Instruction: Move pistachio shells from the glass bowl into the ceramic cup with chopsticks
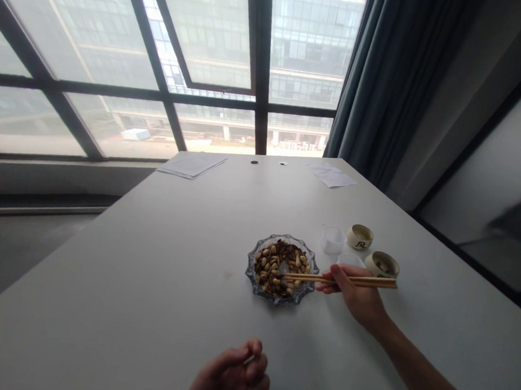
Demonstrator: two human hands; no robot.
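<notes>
My right hand (354,295) is closed around a pair of wooden chopsticks (373,282), held nearly level. Their tips reach into a scalloped glass bowl (274,299) of pistachios and dark seeds (289,249). Whether a nut is pinched at the tips I cannot tell. My left hand (237,376) rests near the bottom of the view, its fingers curled in and nothing seen in them. Past my right hand stand two small beige cups (360,236), the nearer cup (382,265) with something dark inside. A clear plastic container (333,240) sits beside them; another is partly hidden behind my hand.
The white table (169,260) runs away toward large framed windows. Papers (193,165) lie at its far left corner and more sheets (333,175) at the far right. Two cable holes show near the far edge. A dark curtain (400,74) hangs at the right.
</notes>
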